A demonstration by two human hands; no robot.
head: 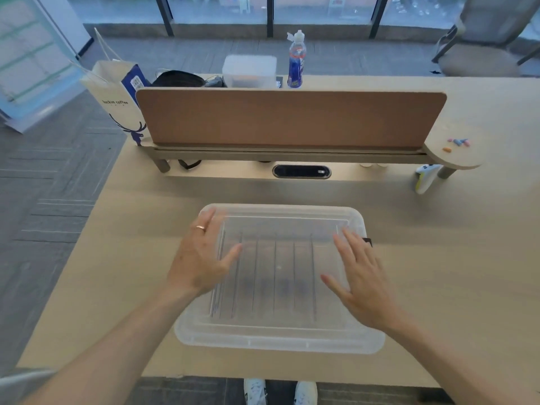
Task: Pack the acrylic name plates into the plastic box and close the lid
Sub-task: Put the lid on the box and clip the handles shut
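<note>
A translucent plastic box (280, 337) sits on the desk in front of me with its lid (280, 217) lying on top. Through the lid I see several acrylic name plates (274, 276) standing on edge in a row inside. My left hand (201, 258) rests flat on the lid's left side, fingers spread, a ring on one finger. My right hand (362, 279) lies flat on the lid's right side, fingers apart. Neither hand grips anything.
A brown divider panel (289, 118) stands behind the box, with a cable port (301, 171) below it. A paper coffee bag (117, 95), a bottle (296, 62) and a second plastic box (249, 71) stand beyond. Small coloured bits (459, 142) lie on a round shelf at right.
</note>
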